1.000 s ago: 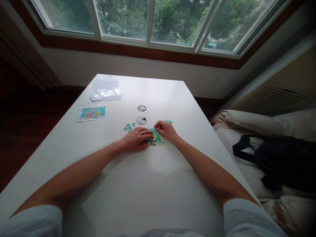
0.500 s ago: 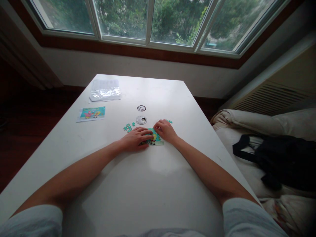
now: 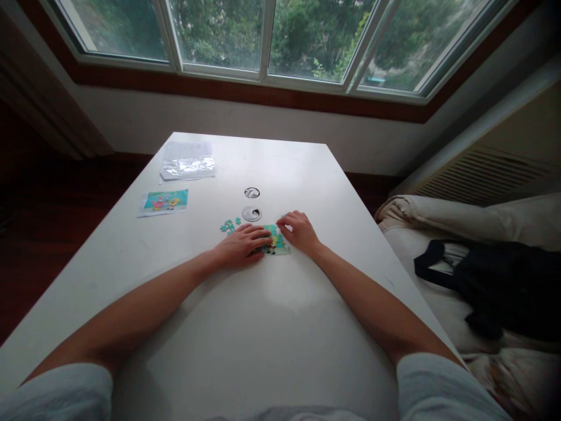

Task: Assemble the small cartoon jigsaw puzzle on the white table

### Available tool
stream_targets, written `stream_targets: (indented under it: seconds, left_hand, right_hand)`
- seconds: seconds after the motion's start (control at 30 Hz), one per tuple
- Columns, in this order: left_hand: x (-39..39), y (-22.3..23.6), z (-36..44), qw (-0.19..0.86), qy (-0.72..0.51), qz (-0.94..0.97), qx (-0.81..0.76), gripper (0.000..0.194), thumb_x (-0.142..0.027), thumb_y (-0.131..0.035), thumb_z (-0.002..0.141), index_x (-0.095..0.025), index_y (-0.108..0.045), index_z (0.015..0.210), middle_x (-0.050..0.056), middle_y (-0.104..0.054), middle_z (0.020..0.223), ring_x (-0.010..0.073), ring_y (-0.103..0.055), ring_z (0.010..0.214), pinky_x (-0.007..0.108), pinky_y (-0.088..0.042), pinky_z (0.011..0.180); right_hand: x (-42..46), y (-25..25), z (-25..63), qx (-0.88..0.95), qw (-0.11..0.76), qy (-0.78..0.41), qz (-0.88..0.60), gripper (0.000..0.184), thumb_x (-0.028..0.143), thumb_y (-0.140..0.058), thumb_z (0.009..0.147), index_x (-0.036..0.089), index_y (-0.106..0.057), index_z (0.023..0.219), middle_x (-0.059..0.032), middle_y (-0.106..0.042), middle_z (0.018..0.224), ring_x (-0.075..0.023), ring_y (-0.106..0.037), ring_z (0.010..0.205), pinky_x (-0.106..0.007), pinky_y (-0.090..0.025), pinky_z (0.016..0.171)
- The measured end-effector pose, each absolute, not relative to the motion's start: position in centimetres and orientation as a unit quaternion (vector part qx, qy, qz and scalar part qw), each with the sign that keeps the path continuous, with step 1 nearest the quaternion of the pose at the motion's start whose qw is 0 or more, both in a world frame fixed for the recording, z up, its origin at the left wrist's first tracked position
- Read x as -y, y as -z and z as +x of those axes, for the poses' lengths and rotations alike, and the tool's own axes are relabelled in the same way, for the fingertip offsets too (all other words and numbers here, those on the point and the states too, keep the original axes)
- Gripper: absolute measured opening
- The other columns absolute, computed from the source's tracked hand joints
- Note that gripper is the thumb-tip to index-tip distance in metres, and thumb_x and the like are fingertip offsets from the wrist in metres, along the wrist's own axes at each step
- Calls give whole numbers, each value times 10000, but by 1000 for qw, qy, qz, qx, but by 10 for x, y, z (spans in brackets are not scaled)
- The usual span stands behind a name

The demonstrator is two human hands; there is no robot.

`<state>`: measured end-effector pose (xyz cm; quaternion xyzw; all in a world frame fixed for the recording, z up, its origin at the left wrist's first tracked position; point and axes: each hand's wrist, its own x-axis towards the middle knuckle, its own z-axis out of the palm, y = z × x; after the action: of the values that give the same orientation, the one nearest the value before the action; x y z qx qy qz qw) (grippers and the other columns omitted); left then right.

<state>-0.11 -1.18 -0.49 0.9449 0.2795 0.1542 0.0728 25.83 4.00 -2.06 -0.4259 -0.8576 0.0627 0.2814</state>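
A partly covered jigsaw puzzle [image 3: 280, 243] with a teal, yellow and green cartoon picture lies flat on the white table. Across its left part rests my left hand [image 3: 243, 243], palm down with fingers stretched out. My right hand [image 3: 300, 231] is at the puzzle's upper right edge, thumb and fingers pinched together. Whatever is between those fingertips is too small to make out. Several loose teal jigsaw pieces [image 3: 228, 225] lie beyond my left hand, and a bit of teal shows behind my right fingertips.
Two round grey-and-white discs [image 3: 251, 214] lie beyond the puzzle. To the left are a cartoon picture sheet [image 3: 165, 201] and a clear plastic packet with papers [image 3: 188, 160]. A beige sofa [image 3: 438, 213] with dark clothing [image 3: 504, 286] stands right of the white table [image 3: 280, 327].
My right hand has shifted slightly right, off the puzzle's corner, showing more of its upper right edge. It now covers the loose teal piece seen beyond it before. My left hand stays put.
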Motion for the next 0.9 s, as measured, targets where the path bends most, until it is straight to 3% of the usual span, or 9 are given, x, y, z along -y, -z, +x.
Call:
stream_targets:
  seconds: [0.13, 0.27, 0.47, 0.63, 0.9]
  left_hand:
    - [3, 1, -10, 54, -178, 920, -346, 398, -433, -522, 1011, -269, -630, 1357, 79, -585, 1458, 283, -479, 1374, 471, -362, 1161]
    - [-10, -8, -30, 14, -182, 846, -501, 340, -387, -473, 1019, -225, -718, 1189, 92, -699, 1221, 275, -593, 1147, 438, -460, 1003]
    - [-17, -22, -52, -17, -77, 783, -617, 310, -418, -545, 939, -214, -759, 1035, 108, -706, 1056, 288, -634, 998, 393, -488, 843]
    - [-15, -28, -53, -10, -34, 781, -624, 250, -396, -584, 893, -231, -756, 969, 82, -713, 1016, 270, -664, 918, 348, -469, 740]
    - [-16, -25, -50, 5, -58, 774, -631, 239, -368, -557, 919, -241, -747, 990, 67, -701, 1068, 242, -661, 911, 319, -449, 709]
  right_hand:
    - [-48, 20, 270, 833, 319, -64, -447, 112, 224, -603, 955, 223, -713, 931, -44, -725, 897, -227, -592, 901, -383, -391, 877]
    - [-54, 21, 282, 812, 343, -67, -467, 105, 224, -609, 939, 220, -709, 907, -37, -724, 867, -222, -600, 859, -379, -397, 861]
    - [-55, 22, 285, 813, 346, -69, -463, 115, 221, -598, 938, 220, -709, 911, -39, -731, 872, -222, -605, 855, -379, -394, 864]
    - [-56, 22, 285, 811, 347, -70, -465, 104, 209, -609, 924, 222, -711, 912, -34, -731, 863, -218, -603, 840, -376, -396, 864]
    - [-58, 22, 286, 808, 355, -74, -464, 98, 207, -615, 910, 221, -711, 904, -32, -731, 849, -213, -603, 818, -370, -405, 849]
